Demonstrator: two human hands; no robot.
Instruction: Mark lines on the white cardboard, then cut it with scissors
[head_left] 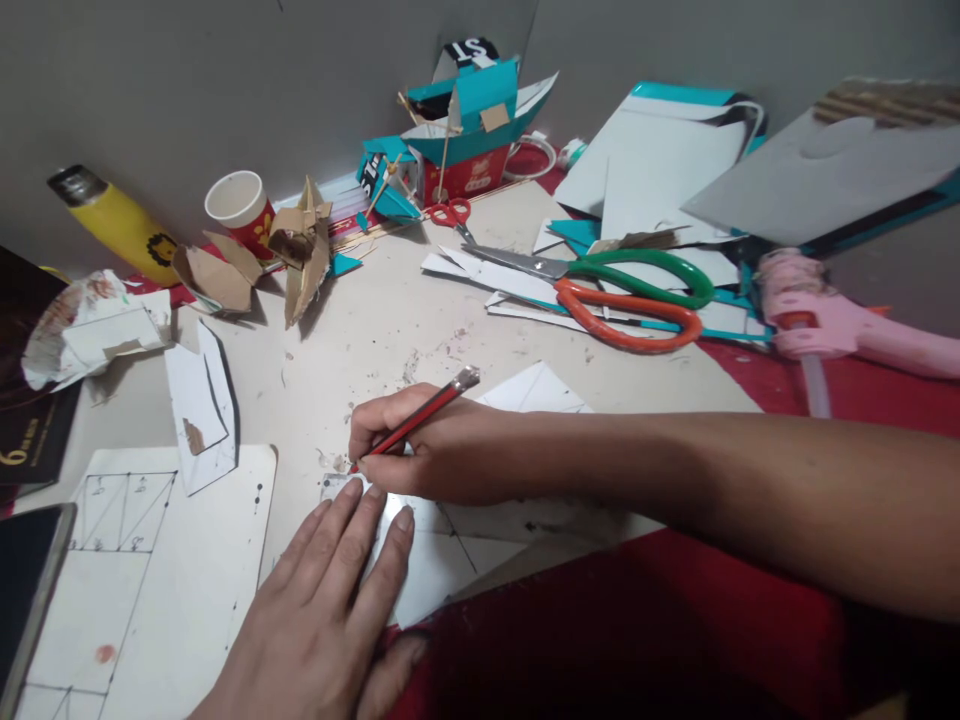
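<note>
Walls (150, 90) stood grey, far across the littered table (315, 370); right hand (442, 450) gripped a pencil (416, 420), left hand (311, 610) lay flat over near card (431, 585).

Bare board (364, 335) opens a lane beyond the pencil (412, 422), running back to a brown model (304, 265) and a teal boat (480, 145) that close off the rear. A second gap lies left of the pencil, short of a folded card (187, 390). To the pencil's right, the right hand (450, 450) and forearm (697, 480) bar passage, with scissors (574, 268) and a glue gun (825, 335) beyond. The left hand (322, 600) blocks the pencil's near side.
</note>
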